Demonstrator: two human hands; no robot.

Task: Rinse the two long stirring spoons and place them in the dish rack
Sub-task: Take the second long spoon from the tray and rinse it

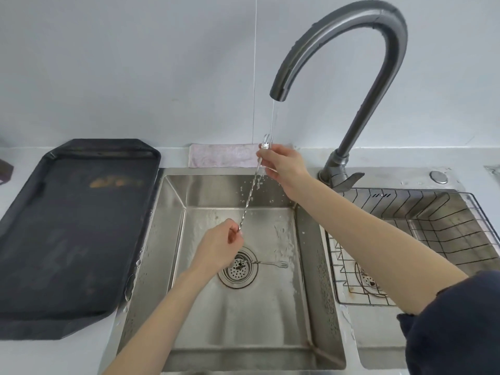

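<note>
A long twisted metal stirring spoon slants over the left sink basin. Its bowl end sits in the thin water stream from the tap. My right hand pinches the spoon just below the bowl. My left hand pinches its lower tip. The second long stirring spoon, with a small fork end, lies flat on the sink floor beside the drain strainer; part of it is hidden by my left hand. The wire dish rack sits in the right basin, with nothing visible in it.
A dark tray rests on the counter left of the sink. A pink cloth lies behind the basin against the wall. The tap lever points toward the rack. My dark sleeve fills the lower right.
</note>
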